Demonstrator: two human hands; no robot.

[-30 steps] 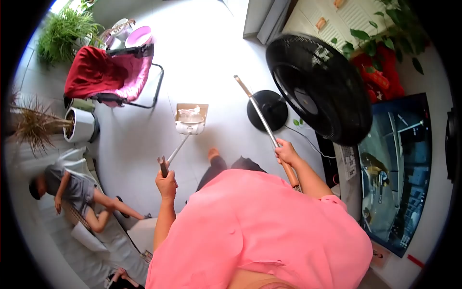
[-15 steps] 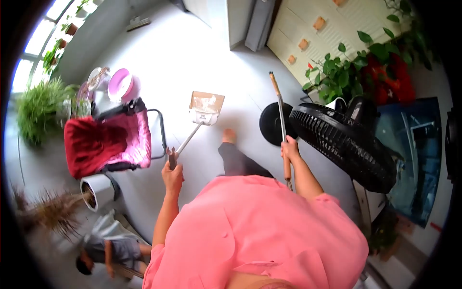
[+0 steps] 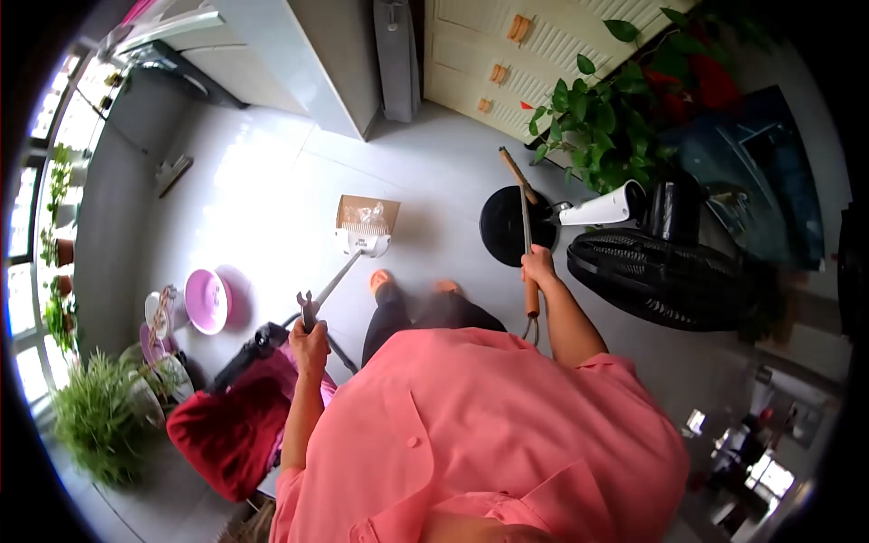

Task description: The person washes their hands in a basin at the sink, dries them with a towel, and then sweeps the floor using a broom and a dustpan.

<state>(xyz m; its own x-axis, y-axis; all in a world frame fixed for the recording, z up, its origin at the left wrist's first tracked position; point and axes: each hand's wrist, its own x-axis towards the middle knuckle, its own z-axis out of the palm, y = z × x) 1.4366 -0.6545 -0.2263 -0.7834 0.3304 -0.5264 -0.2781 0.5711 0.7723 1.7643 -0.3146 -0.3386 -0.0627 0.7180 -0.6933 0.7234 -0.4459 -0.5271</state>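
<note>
My left hand (image 3: 310,347) is closed round the upper end of a long-handled dustpan (image 3: 364,242), a white pan with a tan upper part. Something pale and crumpled lies in the pan, held out above the floor in front of my feet. My right hand (image 3: 538,262) grips a pole (image 3: 527,217) with an orange-brown handle and a metal loop at its near end. The far end of the pole is narrow and brown, in front of the fan's round black base (image 3: 507,226).
The black standing fan (image 3: 652,276) is at right, by a leafy plant (image 3: 597,122) and cream drawers (image 3: 480,68). A red and pink chair (image 3: 231,434) stands at lower left. Farther left are a pink basin (image 3: 208,301), a grassy plant (image 3: 100,421) and a floor squeegee (image 3: 172,175).
The view has turned left. The chair has shifted down the frame, and the seated person has left view. Drawers and squeegee show more fully. Both hands keep their holds; both feet now show.
</note>
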